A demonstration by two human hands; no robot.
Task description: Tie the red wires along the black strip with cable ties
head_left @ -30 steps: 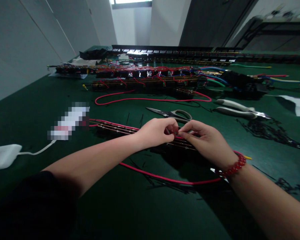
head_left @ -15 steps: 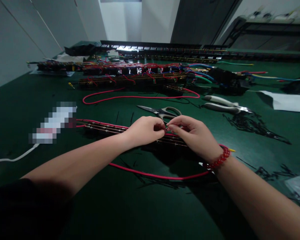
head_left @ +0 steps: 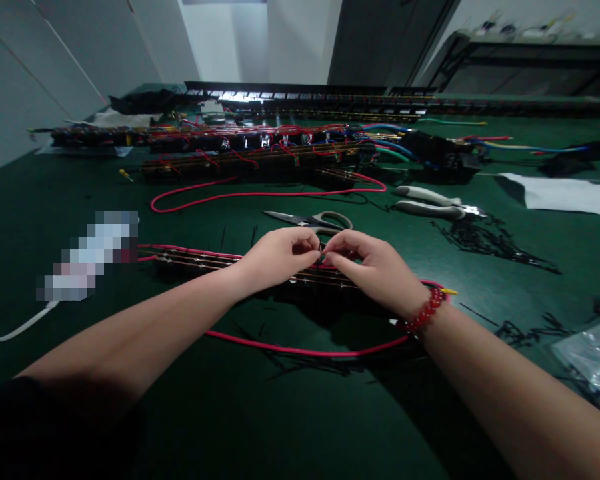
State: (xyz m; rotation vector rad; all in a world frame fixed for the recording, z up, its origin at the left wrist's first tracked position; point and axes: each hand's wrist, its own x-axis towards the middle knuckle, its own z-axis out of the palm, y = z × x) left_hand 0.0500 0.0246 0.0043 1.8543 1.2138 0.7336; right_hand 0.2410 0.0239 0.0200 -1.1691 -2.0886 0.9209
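Rod-and-wire strip [head_left: 195, 262] lies on the table [head_left: 200, 427], seemingly midway: red wire [head_left: 193, 250] already runs along it, while the red loop [head_left: 305, 351] in front lies loose and the spot being worked looks unfinished. Left hand [head_left: 283, 257] and right hand [head_left: 375, 267] meet over it, arms angled inward, fingers pinching a tiny piece [head_left: 323, 255] too small to identify

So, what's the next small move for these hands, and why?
Probably a gentle pull with the right hand, the left hand steadying. Both appear to pinch at a small item, too tiny to identify, over the rod assembly where a red wire runs, so slow seems safest.
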